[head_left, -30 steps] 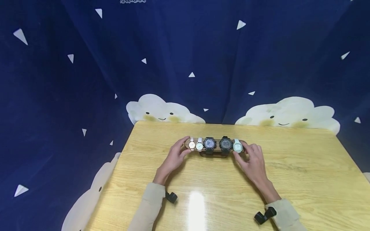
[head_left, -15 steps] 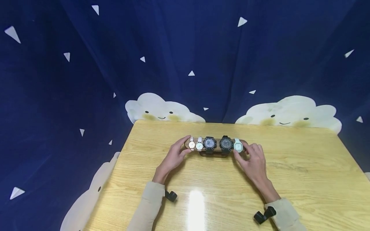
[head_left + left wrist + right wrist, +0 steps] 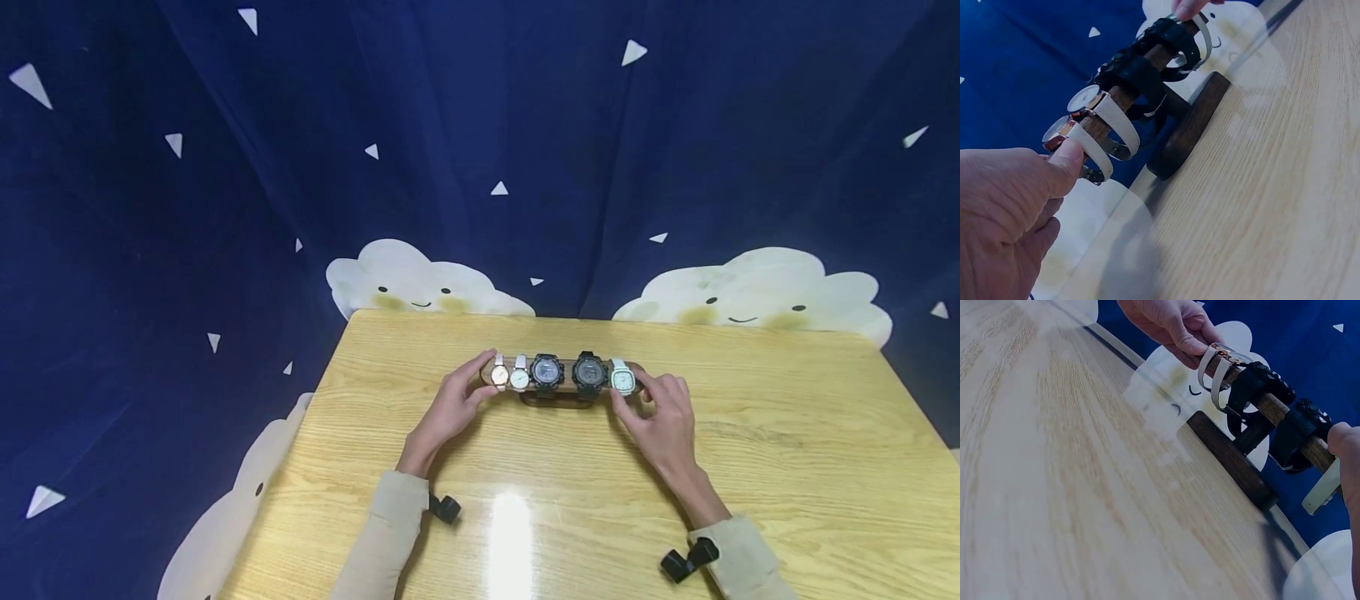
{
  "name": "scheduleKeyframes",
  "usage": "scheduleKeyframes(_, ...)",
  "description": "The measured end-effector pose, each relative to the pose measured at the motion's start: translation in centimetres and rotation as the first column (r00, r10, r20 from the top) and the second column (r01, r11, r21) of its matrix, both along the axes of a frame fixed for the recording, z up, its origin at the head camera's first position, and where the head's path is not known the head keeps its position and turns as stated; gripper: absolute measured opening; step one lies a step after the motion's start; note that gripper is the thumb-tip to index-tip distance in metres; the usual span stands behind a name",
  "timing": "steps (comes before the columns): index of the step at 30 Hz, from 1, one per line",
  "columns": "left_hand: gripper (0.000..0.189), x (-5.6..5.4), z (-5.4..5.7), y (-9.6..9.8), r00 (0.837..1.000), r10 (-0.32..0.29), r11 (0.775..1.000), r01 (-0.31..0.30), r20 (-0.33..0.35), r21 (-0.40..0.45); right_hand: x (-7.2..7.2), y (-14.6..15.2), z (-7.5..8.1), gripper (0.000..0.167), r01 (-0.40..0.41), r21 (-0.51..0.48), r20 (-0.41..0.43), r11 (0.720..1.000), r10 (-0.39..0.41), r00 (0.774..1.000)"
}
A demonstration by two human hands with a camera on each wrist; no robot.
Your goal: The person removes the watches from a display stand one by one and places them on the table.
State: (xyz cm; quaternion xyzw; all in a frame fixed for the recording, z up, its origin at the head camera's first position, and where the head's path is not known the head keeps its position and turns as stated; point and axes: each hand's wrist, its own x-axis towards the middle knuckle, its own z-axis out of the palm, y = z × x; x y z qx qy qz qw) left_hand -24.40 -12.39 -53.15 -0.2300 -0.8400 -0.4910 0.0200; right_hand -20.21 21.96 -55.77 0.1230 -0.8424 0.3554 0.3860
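Observation:
A dark wooden watch stand carries several watches on its horizontal bar. At the bar's left end my left hand grips the stand, its thumb against the outermost white-strapped watch. Beside that sits a second white-strapped watch. Two chunky black watches fill the middle, with a gap between them. My right hand pinches the pale green square-faced watch at the right end, thumb on the near side and fingers on the far side. In the right wrist view its strap hangs below the bar.
The stand's base rests on a light wooden table, towards its back edge. A dark blue curtain with white clouds hangs behind and to the left. Black wrist cameras sit on both forearms.
My right hand and the pale green watch have shifted slightly right, away from the nearest black watch. The left hand keeps its grip on the stand. The head view has drifted a little.

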Motion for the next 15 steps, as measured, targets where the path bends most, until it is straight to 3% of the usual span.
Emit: scheduleKeyframes(15, 0.066, -0.1, -0.17, -0.02, 1.0, -0.001, 1.0, 0.001, 0.008, 0.011, -0.06, -0.11, 0.29, 0.045, 0.017, -0.018, -0.023, 1.0, -0.018, 1.0)
